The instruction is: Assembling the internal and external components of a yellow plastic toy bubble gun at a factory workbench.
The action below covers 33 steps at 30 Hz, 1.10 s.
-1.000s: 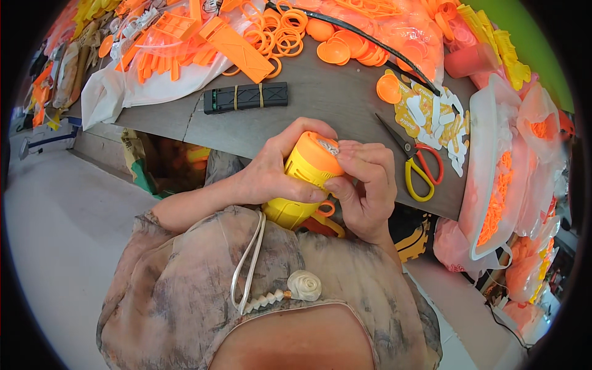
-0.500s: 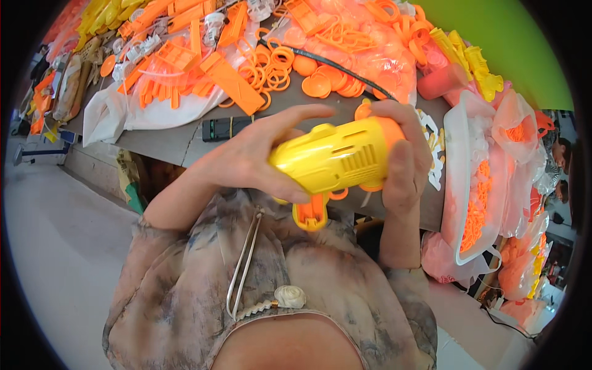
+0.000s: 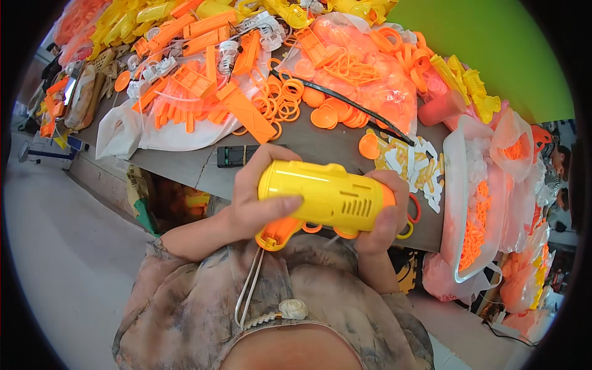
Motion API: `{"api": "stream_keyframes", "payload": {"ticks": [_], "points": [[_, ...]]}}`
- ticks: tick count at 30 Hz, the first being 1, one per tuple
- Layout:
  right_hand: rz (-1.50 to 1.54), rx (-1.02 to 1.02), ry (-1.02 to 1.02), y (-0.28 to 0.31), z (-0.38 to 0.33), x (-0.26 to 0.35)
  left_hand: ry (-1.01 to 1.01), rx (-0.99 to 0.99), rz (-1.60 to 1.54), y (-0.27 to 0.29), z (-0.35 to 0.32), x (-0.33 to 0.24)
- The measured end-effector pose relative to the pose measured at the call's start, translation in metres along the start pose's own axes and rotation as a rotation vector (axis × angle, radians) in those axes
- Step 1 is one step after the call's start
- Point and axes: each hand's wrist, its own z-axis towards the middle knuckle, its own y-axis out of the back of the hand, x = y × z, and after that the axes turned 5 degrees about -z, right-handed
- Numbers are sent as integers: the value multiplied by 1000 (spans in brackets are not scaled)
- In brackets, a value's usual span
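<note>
A yellow plastic toy gun (image 3: 320,192) with slotted vents is held level in front of my chest. It has an orange end piece on the right and an orange handle (image 3: 279,233) pointing down. My left hand (image 3: 253,200) is wrapped round its left end, thumb across the near side. At the other end my right hand (image 3: 383,221) grips the orange cap, with the thumb on the near face. Behind the gun, red and yellow rings, likely scissor handles (image 3: 405,230), show beside my right hand.
Orange strips, rings (image 3: 283,102) and cups pile up across the far table, with yellow shells behind. A black cable (image 3: 345,98) crosses them. White and yellow small parts (image 3: 416,161) lie right of centre. A white bin (image 3: 453,203) holds small orange pieces. A dark block (image 3: 231,156) lies beyond my left hand.
The toy gun has come nearer my body, shifted a little left and levelled out. My left hand's fingers have closed more round its left end. The view has shifted slightly.
</note>
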Motion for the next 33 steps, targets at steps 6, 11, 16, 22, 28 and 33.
{"api": "stream_keyframes", "payload": {"ticks": [6,11,16,22,28,33], "points": [[198,63,-223,-10,0,-18,-99,80,152,14,10,9],[101,162,-105,-7,6,-29,-98,127,237,30,15,7],[268,141,-218,2,9,-57,-301,-264,664,80,23,-19],[176,228,-154,-7,6,-49,-301,-402,1082,137,20,-7],[175,260,-125,-9,3,-51,-441,-345,1505,127,42,12],[166,248,-170,-9,-2,-52,-433,-314,1442,127,43,13]]}}
